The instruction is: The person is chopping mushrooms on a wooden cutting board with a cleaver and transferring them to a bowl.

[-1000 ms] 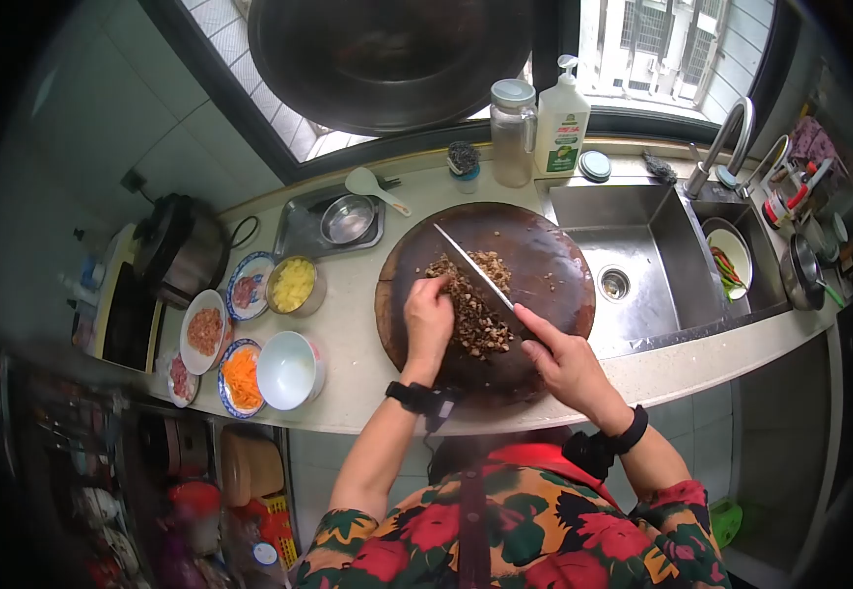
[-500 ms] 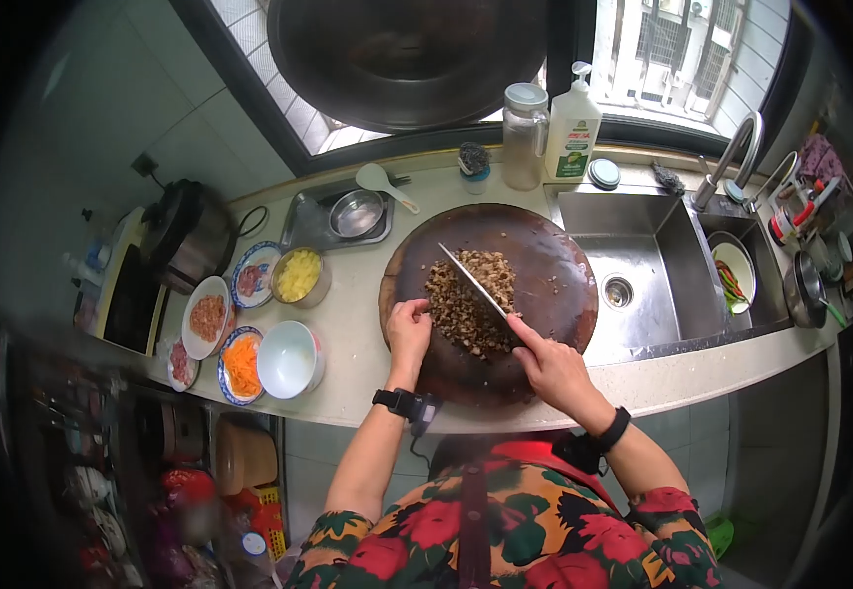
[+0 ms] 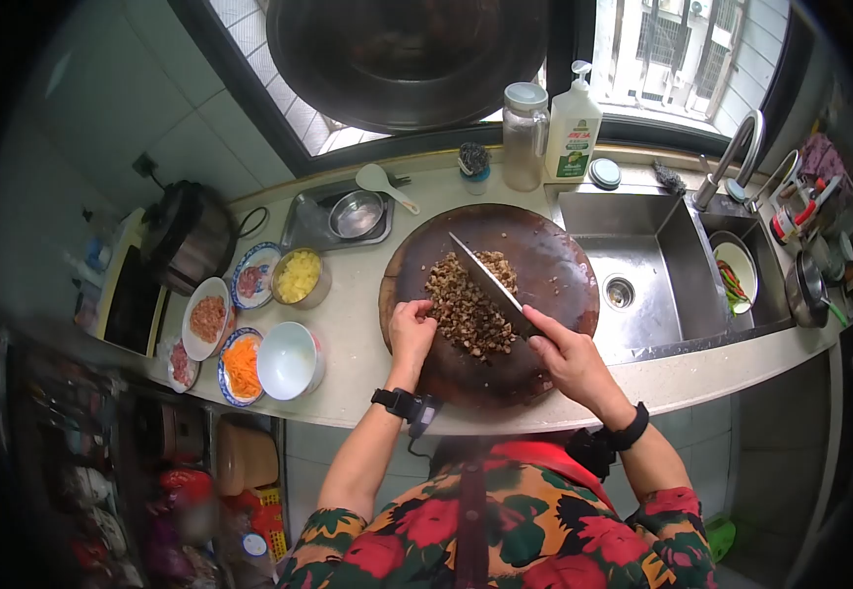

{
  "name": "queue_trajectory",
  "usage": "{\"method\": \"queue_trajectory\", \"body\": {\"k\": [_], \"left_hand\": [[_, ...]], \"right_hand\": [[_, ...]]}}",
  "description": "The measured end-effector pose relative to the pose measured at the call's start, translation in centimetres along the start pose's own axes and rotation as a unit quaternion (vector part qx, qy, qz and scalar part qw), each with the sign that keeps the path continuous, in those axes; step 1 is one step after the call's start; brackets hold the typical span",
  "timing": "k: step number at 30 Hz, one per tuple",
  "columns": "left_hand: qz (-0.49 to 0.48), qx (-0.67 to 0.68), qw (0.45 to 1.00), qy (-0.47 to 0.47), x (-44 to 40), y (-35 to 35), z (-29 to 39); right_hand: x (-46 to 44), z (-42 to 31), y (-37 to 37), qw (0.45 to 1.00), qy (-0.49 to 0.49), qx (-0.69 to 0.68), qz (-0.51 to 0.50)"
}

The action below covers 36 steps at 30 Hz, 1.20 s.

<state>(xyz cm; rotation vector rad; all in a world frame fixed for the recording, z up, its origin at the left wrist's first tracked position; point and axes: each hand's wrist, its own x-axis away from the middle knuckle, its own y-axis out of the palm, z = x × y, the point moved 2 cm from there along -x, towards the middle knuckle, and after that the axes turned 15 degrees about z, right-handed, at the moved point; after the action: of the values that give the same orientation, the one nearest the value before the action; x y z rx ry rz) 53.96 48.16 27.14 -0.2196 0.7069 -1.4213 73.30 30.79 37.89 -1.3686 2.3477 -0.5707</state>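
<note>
My right hand is wrapped round the handle of a cleaver. Its blade slants up and left over a pile of finely chopped brown food, perhaps mushrooms. The pile lies in the middle of a round, dark wooden chopping board. At the pile's left edge is my left hand, its fingers curled in and pressed together; whether a bit of food is in them is hidden. A few loose crumbs dot the board right of the blade.
Left of the board stand a white bowl, a plate of orange shreds, a metal bowl of yellow pieces and several meat dishes. A metal tray is behind. To the right is a double sink; a jug and pump bottle stand behind.
My right hand has shifted slightly right and toward me with the cleaver, whose blade now shows more of its flat side. My left hand has moved slightly right, against the pile's edge.
</note>
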Motion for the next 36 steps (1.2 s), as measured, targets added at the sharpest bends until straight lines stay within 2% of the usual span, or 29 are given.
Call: {"method": "queue_trajectory", "body": {"k": [1, 3, 4, 7, 9, 11, 13, 16, 17, 21, 23, 25, 29, 30, 31, 34, 36], "left_hand": [[-0.003, -0.001, 1.0, 0.002, 0.1, -0.1, 0.0], [-0.01, 0.012, 1.0, 0.006, 0.6, 0.0, 0.9], [-0.019, 0.015, 1.0, 0.011, 0.8, 0.6, 1.2], [-0.017, 0.062, 0.998, 0.001, 0.9, 1.9, 4.4], [-0.028, 0.058, 0.997, 0.034, 0.2, 1.9, 6.1], [0.022, 0.093, 0.991, 0.099, -0.3, 1.7, 6.4], [0.026, 0.025, 0.996, 0.078, -0.8, 0.4, 5.5], [0.01, -0.038, 0.998, 0.046, -0.8, -0.2, 1.4], [0.016, 0.023, 1.0, 0.011, -0.8, -0.3, 0.7], [0.028, 0.023, 0.999, 0.008, -0.7, -0.2, -0.6], [0.039, 0.025, 0.999, 0.013, -0.8, 0.0, -0.4], [0.039, 0.008, 0.999, 0.015, -0.8, -0.1, -0.3], [0.033, 0.008, 0.999, 0.001, -1.0, 0.2, -0.7], [0.025, 0.012, 1.0, -0.001, -0.9, 0.0, -0.6], [0.019, 0.016, 1.0, -0.001, -1.1, -0.1, -0.5], [0.01, 0.02, 1.0, -0.017, -1.2, 0.0, -0.8], [0.012, 0.015, 1.0, -0.015, -1.2, 0.3, -0.9]], "right_hand": [[0.2, 0.1, 0.2, 1.0, 0.002, -0.002, 0.002], [0.7, 0.0, 0.2, 0.994, -0.091, -0.031, 0.055], [0.7, 0.3, 0.6, 0.999, -0.037, -0.018, 0.026], [-0.2, 1.4, 1.5, 1.0, 0.018, 0.024, -0.008], [-0.6, 0.9, 0.8, 1.0, 0.02, -0.007, -0.011], [-0.2, 0.3, 0.5, 0.999, 0.025, -0.042, -0.014], [0.7, -0.8, 0.3, 0.993, -0.105, -0.017, 0.06], [0.8, 1.0, 1.9, 0.995, -0.08, 0.053, 0.018], [0.7, 1.0, 2.2, 0.995, -0.058, 0.083, -0.006], [0.0, -1.4, 0.2, 0.999, -0.041, 0.026, -0.02], [0.3, -2.0, 0.0, 0.998, -0.056, 0.021, -0.006], [1.0, -1.0, 0.9, 0.994, -0.095, 0.028, 0.051], [-0.3, 2.0, 1.5, 1.0, 0.018, 0.018, 0.01], [-0.5, 1.2, 0.8, 0.993, 0.102, -0.054, -0.03], [-0.1, 0.0, 0.2, 0.993, 0.102, -0.057, -0.029], [1.2, -1.3, 0.3, 0.995, -0.087, 0.01, 0.036], [1.2, -0.1, 1.7, 0.997, -0.053, 0.062, 0.004]]}}
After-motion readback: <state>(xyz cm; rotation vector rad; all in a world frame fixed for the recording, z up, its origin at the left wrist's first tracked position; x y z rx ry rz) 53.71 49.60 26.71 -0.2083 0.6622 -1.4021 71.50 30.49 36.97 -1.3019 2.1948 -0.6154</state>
